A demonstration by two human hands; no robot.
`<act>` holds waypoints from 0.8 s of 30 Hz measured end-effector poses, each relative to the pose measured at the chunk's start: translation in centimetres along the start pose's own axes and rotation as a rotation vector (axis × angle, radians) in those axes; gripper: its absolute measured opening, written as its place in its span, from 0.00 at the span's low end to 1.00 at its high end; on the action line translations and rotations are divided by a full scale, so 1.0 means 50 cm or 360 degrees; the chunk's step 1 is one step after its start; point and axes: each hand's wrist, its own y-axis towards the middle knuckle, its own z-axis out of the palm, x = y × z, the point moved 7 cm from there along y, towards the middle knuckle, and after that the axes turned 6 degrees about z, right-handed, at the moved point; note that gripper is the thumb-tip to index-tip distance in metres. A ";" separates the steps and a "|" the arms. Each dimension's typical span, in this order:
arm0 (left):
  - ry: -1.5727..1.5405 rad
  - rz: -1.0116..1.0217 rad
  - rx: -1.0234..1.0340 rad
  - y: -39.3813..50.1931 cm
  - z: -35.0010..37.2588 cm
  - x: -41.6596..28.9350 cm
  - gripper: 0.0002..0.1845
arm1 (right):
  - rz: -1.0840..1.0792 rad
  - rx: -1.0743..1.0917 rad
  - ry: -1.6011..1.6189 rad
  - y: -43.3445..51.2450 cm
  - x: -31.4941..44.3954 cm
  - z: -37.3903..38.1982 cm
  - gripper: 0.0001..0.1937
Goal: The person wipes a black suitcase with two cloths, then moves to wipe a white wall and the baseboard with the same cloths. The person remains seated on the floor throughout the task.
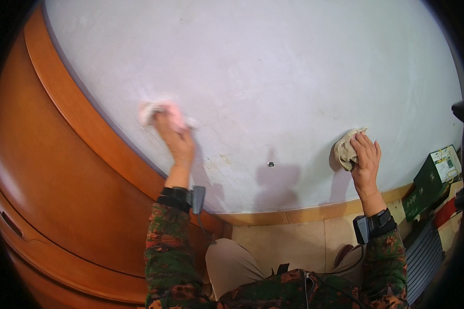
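My left hand (179, 143) is closed on a pink and white cloth (172, 114), which is blurred and lies against the white wall (255, 85) near the wooden furniture. My right hand (365, 164) grips a crumpled beige cloth (346, 150) against the same wall, lower and farther right. Between the hands, low on the wall, is a small dark round hole or fitting (271, 164). Yellowish marks and scuffs show on the wall below my left hand.
Large orange-brown wooden furniture (73, 166) fills the left side. A tan baseboard (305, 213) runs along the wall above floor tiles (294, 241). At the right stand a dark green box (423, 189) and a black ribbed object (423, 255).
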 end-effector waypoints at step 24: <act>-0.0534 0.0938 0.1231 -0.153 0.113 -0.375 0.17 | -0.0055 -0.0012 -0.0068 0.002 -0.009 0.005 0.24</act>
